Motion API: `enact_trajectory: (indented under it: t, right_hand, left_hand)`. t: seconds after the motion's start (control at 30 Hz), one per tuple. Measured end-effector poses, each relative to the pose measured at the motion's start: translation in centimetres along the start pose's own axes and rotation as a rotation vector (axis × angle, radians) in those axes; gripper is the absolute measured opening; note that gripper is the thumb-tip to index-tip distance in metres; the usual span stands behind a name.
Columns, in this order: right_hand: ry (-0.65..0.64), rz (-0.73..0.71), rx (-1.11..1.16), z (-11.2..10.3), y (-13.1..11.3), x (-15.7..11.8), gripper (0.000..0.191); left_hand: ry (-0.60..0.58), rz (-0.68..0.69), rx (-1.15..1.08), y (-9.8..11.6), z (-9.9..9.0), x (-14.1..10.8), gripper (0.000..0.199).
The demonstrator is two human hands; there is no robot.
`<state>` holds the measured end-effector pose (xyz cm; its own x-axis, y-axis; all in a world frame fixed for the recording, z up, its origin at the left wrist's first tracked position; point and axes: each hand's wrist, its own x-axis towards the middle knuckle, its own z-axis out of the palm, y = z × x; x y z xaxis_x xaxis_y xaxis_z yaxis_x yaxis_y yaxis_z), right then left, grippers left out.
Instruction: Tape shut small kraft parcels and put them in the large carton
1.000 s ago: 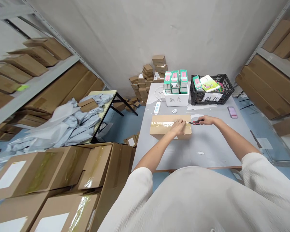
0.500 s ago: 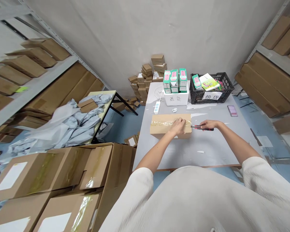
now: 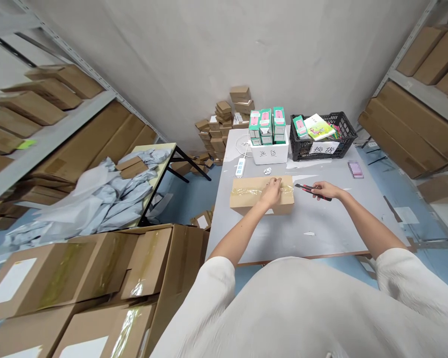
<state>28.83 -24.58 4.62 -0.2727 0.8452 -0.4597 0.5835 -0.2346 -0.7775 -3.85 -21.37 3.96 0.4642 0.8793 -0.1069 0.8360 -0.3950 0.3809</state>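
Note:
A taped cardboard box lies lengthwise on the grey table, shiny clear tape running along its top. My left hand rests on the top toward the box's right end, its bent fingers closed against the taped surface. Just off that end, my right hand grips a black and red utility knife. The knife's tip points left toward the box, with a narrow gap between them.
Behind the box stand a white bin of green-and-pink cartons and a black crate with a booklet. A power strip lies left of the bin. Large cartons crowd the near left; shelves hold more boxes.
The knife has drawn back from the box's right end and its tip has tilted away from me. My left hand stays on the box. The view has shifted slightly.

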Motion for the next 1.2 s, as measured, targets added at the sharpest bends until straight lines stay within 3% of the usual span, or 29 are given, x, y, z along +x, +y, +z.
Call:
enact_trajectory:
  t: [0.17, 0.3, 0.57, 0.87, 1.0, 1.2]
  right_hand:
    - [0.129, -0.133, -0.018, 0.7, -0.2, 0.2, 0.053]
    - [0.187, -0.236, -0.156, 1.9, -0.1, 0.5, 0.046]
    - [0.274, -0.331, -0.422, 3.3, 0.6, 1.0, 0.037]
    - [0.232, -0.309, -0.512, 3.2, 0.3, 1.4, 0.035]
    - [0.252, -0.279, -0.51, 3.5, -0.1, 1.3, 0.036]
    - [0.332, -0.261, -0.469, 4.9, 0.3, 1.0, 0.036]
  left_hand:
    - [0.037, -0.056, 0.074, -0.2, 0.4, 1.3, 0.045]
    - [0.029, -0.051, 0.086, -0.7, 0.8, 2.0, 0.041]
    - [-0.043, -0.03, 0.067, -1.2, 0.5, 3.2, 0.056]
    - [-0.244, -0.129, 0.099, -1.6, 0.0, 5.6, 0.095]
    - [-0.241, -0.089, 0.106, -2.2, -0.1, 6.0, 0.089]
    - [-0.194, -0.013, 0.089, -3.5, 0.8, 4.6, 0.076]
